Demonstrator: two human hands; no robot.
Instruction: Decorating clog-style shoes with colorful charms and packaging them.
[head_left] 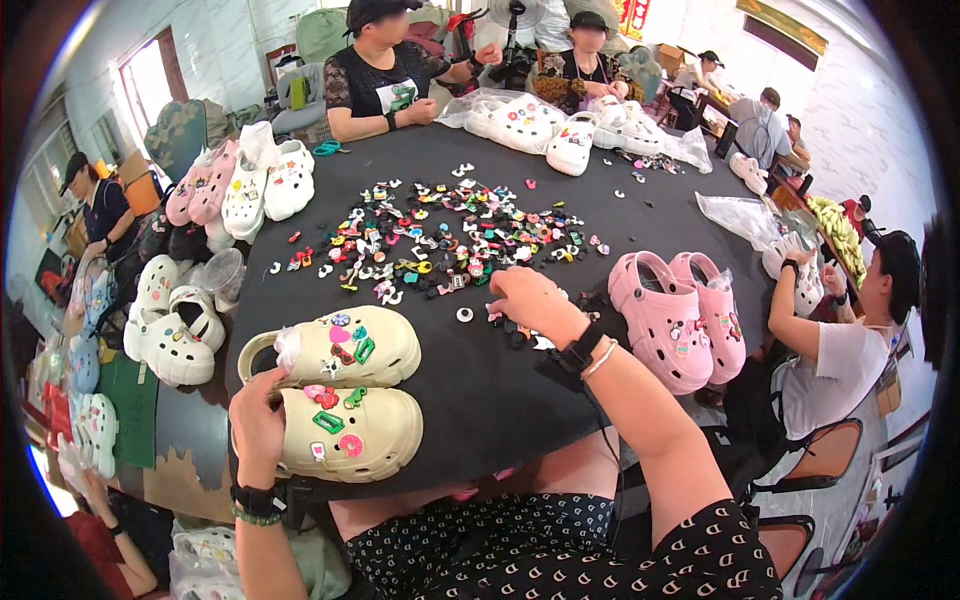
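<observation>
The left hand is closest. It wraps around the heel end of a cream clog at the near edge of the round black tabletop. The clog lies flat with its long side running left to right. Its heel is at the left and its rounded toe points right. Little charms sit on top of it, pink, green and white ones.

Just behind it, touching it, lies a second cream clog. It points the same way, toe to the right, and has charms too.

The right hand reaches farther out over the tabletop. Its fingers curl down into the near edge of a big pile of small colourful charms. I cannot tell if it is pinching one.

To the right of that hand sits a pair of pink clogs, side by side, with the toes pointing toward the near edge.

Farther off, white clogs stand at the left edge and more white clogs at the far side. Other people sit around the tabletop.
</observation>
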